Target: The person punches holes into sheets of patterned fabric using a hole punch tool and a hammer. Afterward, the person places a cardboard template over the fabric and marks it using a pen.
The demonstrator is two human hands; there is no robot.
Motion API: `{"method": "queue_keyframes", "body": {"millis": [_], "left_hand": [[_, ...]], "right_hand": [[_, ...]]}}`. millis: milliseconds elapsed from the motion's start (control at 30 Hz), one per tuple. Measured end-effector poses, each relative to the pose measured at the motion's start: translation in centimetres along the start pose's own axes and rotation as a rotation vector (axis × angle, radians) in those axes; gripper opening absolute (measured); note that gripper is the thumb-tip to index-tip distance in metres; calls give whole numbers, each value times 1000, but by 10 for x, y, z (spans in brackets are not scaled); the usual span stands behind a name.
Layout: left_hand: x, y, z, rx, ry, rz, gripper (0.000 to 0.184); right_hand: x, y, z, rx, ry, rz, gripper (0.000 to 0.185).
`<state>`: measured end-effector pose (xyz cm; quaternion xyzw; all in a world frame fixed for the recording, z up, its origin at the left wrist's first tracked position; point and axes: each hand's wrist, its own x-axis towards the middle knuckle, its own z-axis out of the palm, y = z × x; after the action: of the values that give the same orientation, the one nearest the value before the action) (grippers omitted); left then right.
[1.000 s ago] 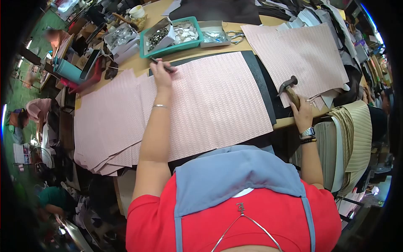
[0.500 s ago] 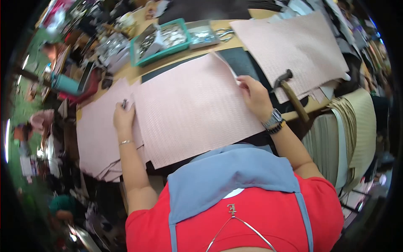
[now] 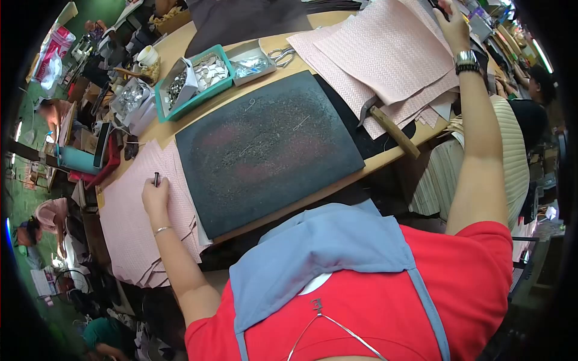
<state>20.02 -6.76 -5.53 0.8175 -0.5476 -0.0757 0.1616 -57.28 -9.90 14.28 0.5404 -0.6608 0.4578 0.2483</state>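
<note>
My left hand [image 3: 156, 195] rests on a stack of pink, woven-textured sheets [image 3: 129, 216] at the left, closed around a short dark metal tool [image 3: 156, 178] whose tip sticks up; its kind is unclear. At the upper right, my right hand [image 3: 453, 27] reaches out with bent fingers at the far edge of a pink sheet [image 3: 385, 51], which lies over other pink sheets. Its fingertips are partly hidden. Between my hands lies a dark, worn board [image 3: 271, 150] with scuffed reddish patches and a few thin loops on it.
A hammer [image 3: 391, 129] lies at the right table edge, head on the pink sheets. Behind the board are a teal tray [image 3: 165, 105] of small parts, a grey box [image 3: 253, 63] and scissors [image 3: 282, 57]. Stacked pale material [image 3: 439, 174] stands at the right. Other people work farther off.
The pink sheet that covered the board has moved to the right-hand pile, uncovering the board. My right hand has swung far up and right; my left still holds the small tool.
</note>
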Motion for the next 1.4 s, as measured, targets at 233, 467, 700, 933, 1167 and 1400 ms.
{"method": "queue_keyframes", "body": {"millis": [233, 467, 700, 933, 1167, 1400], "left_hand": [[-6, 19, -14, 77, -29, 32, 54], [20, -30, -4, -411, -209, -125, 40], [1, -18, -11, -212, -161, -82, 45], [-21, 29, -15, 57, -68, -119, 55], [-15, -8, -6, -137, 22, -48, 47], [1, -25, 3, -117, -2, 6, 28]], "right_hand": [[-188, -73, 9, 370, -656, 39, 22], [-269, -156, 5, 638, -693, 80, 14], [-281, -179, 22, 696, -792, 65, 15], [-286, -188, 23, 614, -734, -62, 11], [-287, -186, 25, 627, -712, -80, 11], [-287, -186, 25, 656, -682, -60, 9]]}}
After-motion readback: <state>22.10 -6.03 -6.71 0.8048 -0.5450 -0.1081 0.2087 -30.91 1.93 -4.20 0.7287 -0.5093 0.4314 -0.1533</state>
